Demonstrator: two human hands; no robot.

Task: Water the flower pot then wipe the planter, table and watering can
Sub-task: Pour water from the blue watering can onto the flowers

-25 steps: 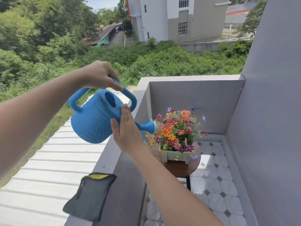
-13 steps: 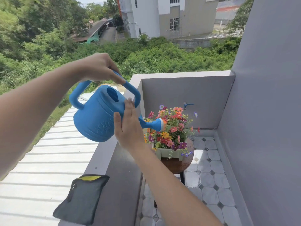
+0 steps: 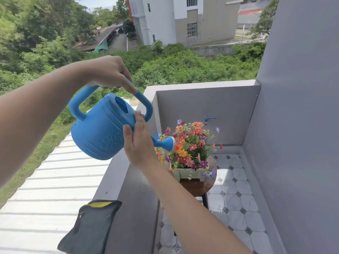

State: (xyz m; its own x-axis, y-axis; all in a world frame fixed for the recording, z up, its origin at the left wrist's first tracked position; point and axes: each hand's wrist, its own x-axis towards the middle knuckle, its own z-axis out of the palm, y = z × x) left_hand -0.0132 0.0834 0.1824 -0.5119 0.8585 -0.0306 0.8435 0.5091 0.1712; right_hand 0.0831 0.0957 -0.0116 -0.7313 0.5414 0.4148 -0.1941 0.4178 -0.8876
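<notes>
1. Up above the small round table (image 3: 200, 188), a blue watering can (image 3: 102, 132) hangs in the air, tipped forward.
2. One hand, the left hand (image 3: 108, 72), is closed tight around the top handle and carries the can.
3. On the near side of the can, the right hand (image 3: 140, 143) lies flat and open. It presses the can where the spout begins. It is not wrapped around anything.
4. From the hands, the spout points away and down to the right. Its round end (image 3: 169, 143) sits right at the left edge of the flowers (image 3: 190, 143).
5. Those flowers grow in a pale green planter (image 3: 189, 174) that stands on the table.
6. I think the watering step is going on now, but no water shows clearly.
7. To wet the middle, the can needs to go a little more to the right.
8. Down on the ledge, near the person, a grey cloth (image 3: 91, 228) waits for the wiping.
</notes>
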